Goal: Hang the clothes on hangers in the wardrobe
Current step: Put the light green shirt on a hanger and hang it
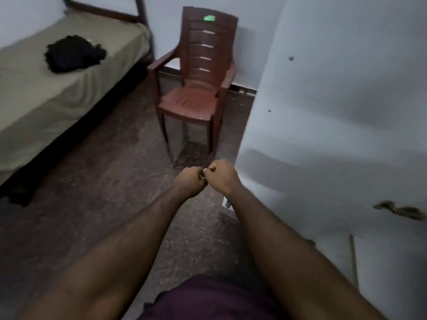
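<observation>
Head view: left hand (190,181) and right hand (223,175) curled, touching, nearside of chair (198,88); black clothes (74,54) left of chair, left hand nearer.

Dim, flat indoor light with a cool grey cast, source not in frame. Broad soft shadows band the white door (335,100) at 3 o'clock, fainter one under the chair (191,100) at 12. Motion blur smears the door handle (399,210) at 4 and the bed (46,100) edge at 9. Left hand (190,181) and right hand (223,175) soft, fingers unresolved. Black clothes (74,54) at 10 crushed, no detail. Straight edges bow toward the borders.
</observation>
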Motion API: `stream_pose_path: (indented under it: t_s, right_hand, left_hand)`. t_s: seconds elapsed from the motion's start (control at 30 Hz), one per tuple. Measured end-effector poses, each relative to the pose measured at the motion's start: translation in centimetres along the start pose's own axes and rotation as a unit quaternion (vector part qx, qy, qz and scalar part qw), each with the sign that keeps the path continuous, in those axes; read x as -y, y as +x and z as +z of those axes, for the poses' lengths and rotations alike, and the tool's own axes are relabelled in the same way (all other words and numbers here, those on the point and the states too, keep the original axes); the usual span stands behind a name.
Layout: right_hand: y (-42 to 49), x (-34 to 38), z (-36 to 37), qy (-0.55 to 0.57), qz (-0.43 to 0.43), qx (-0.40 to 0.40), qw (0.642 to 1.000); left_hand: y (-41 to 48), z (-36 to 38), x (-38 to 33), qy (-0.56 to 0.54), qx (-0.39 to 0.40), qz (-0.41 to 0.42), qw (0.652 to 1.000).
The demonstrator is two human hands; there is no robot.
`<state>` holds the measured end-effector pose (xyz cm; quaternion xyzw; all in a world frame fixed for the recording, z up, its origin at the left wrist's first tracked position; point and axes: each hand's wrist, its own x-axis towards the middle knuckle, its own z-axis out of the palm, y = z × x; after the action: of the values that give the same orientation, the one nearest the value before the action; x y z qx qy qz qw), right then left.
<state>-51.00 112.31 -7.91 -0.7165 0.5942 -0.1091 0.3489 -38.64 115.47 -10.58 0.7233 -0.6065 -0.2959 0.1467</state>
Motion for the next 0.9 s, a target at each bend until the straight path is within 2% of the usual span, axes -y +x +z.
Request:
stream_pose_path:
  t_s: [0.2, 0.37, 0.57, 0.73, 0.9]
  right_hand:
    - [6.2, 4.5, 6.3, -0.004, -0.016, 0.086, 0.996]
    - [14.2, 8.7, 11.6, -0.021, -0.043, 0.137, 0.989]
    - [23.4, 14.9, 13.9, -0.051, -0.078, 0.216, 0.972]
    - [31.8, 20.4, 14.8, -0.023, -0.060, 0.179, 0.982]
    - [37.0, 26.3, 18.4, -0.025, -0.105, 0.204, 0.973]
  left_hand:
    - [2.3, -3.3, 7.8, -0.055, -0.066, -0.109, 0.990]
    - [7.1, -7.1, 13.9, -0.055, -0.071, -0.181, 0.979]
    - [12.6, -13.5, 19.0, -0.053, -0.079, -0.266, 0.959]
    - [17.3, -19.4, 23.0, -0.096, -0.146, -0.341, 0.924]
    - [20.9, -23.8, 27.7, -0.156, -0.192, -0.373, 0.895]
